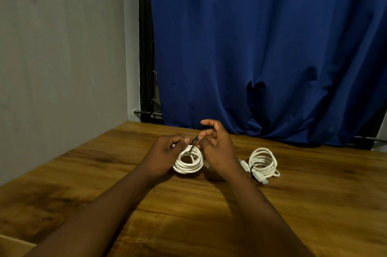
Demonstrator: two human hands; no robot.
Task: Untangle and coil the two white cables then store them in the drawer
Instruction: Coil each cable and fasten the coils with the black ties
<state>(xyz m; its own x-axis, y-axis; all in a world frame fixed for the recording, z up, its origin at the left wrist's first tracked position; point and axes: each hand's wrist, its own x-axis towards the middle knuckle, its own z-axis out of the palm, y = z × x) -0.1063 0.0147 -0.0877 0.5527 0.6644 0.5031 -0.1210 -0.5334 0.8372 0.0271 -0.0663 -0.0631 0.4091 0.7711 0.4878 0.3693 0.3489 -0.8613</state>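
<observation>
Two white cables lie coiled on the wooden table. The left coil sits under my hands, and a thin black tie runs up from it. My left hand pinches one end of the tie at the coil's upper left. My right hand pinches the other end between thumb and a finger, its other fingers raised and curled. The right coil lies apart to the right, bound with a dark tie, its white plugs sticking out at the front. No drawer is in view.
A blue curtain hangs behind the table's far edge, beside a black window frame. A grey wall stands on the left. The table's left edge runs diagonally toward me, with a pale surface below at the bottom left.
</observation>
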